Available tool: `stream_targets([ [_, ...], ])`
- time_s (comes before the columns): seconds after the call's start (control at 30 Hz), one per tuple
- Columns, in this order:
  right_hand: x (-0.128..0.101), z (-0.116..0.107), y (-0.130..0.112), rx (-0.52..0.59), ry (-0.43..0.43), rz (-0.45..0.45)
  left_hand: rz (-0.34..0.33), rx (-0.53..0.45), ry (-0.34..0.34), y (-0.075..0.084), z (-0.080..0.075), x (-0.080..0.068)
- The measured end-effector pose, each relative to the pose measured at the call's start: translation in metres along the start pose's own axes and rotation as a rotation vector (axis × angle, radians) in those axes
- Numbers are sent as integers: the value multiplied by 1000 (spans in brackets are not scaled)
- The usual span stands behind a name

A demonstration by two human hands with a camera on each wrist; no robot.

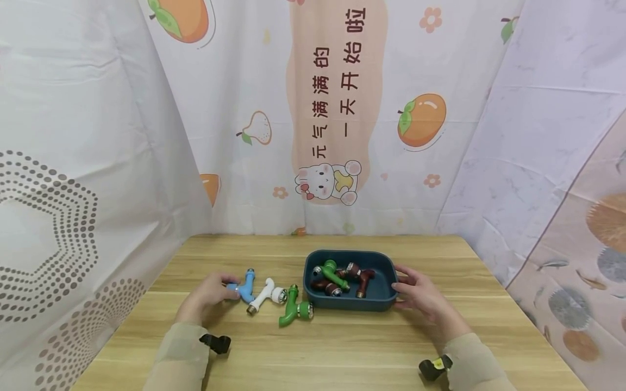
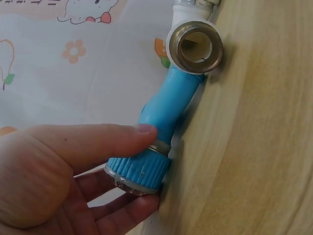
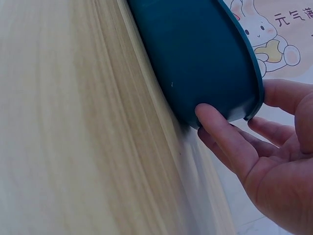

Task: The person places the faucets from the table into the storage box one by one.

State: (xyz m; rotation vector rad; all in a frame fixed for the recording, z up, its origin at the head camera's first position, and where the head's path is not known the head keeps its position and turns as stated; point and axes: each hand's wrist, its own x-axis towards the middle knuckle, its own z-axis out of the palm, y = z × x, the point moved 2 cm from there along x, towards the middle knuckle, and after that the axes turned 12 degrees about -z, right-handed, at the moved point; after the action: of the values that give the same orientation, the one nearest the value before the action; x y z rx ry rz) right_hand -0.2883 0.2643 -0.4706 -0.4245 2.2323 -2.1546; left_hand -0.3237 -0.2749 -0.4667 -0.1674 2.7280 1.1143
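At the left of the row, my left hand (image 1: pixel 210 293) holds a blue plastic faucet (image 1: pixel 246 287) by its ribbed knob. In the left wrist view the thumb lies along the knob's neck, and the other fingers are partly hidden behind the knob (image 2: pixel 139 169). Beside it lies a white faucet (image 1: pixel 265 294), then a green faucet (image 1: pixel 290 310). My right hand (image 1: pixel 423 293) grips the right end of a dark teal plastic bin (image 1: pixel 352 304), thumb on its outer wall and a finger at the rim. Inside are a green faucet (image 1: pixel 331 274) and several dark red faucets (image 1: pixel 364 279).
Everything stands on a wood-grain table (image 1: pixel 313 353). A printed curtain (image 1: pixel 244 179) hangs behind the table's far edge, and more cloth (image 1: pixel 513 163) closes the sides. Black wrist devices (image 1: pixel 215 343) sit on both forearms.
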Motion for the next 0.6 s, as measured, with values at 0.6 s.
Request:
stream_targets([
  [0.6, -1, 1, -2, -4, 12, 8, 27, 17, 10, 1, -3, 0],
])
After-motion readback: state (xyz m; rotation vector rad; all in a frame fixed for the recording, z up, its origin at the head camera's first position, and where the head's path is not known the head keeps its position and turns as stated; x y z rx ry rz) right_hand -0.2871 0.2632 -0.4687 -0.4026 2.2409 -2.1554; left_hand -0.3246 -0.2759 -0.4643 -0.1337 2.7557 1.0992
